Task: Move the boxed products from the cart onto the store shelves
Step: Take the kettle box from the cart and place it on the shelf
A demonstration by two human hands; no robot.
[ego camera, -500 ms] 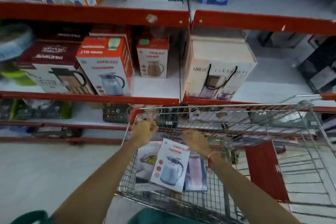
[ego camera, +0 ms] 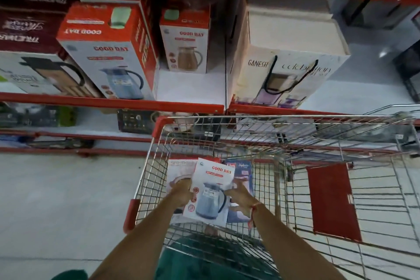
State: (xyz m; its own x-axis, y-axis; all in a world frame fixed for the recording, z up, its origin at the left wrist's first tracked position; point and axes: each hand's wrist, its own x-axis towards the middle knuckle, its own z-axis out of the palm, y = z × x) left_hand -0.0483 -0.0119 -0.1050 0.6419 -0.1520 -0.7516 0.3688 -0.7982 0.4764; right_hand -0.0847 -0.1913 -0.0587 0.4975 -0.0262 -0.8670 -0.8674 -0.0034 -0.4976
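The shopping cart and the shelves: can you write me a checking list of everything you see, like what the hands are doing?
Surface: wire cart parked against red-edged shelves.
Job's things: Good Day jug box on top in the cart, two more boxes under it; a matching blue jug box already stands on the shelf.
Clutter: Ganesh bag-style box and a brown jug box on the same shelf.
Grippers: left hand and right hand are at the top box's two sides; grip unclear.
Cables: nothing seen.
Surroundings: pale tiled floor.

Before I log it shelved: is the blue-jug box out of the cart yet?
No. The box sits inside the cart, left hand and right hand at its sides.
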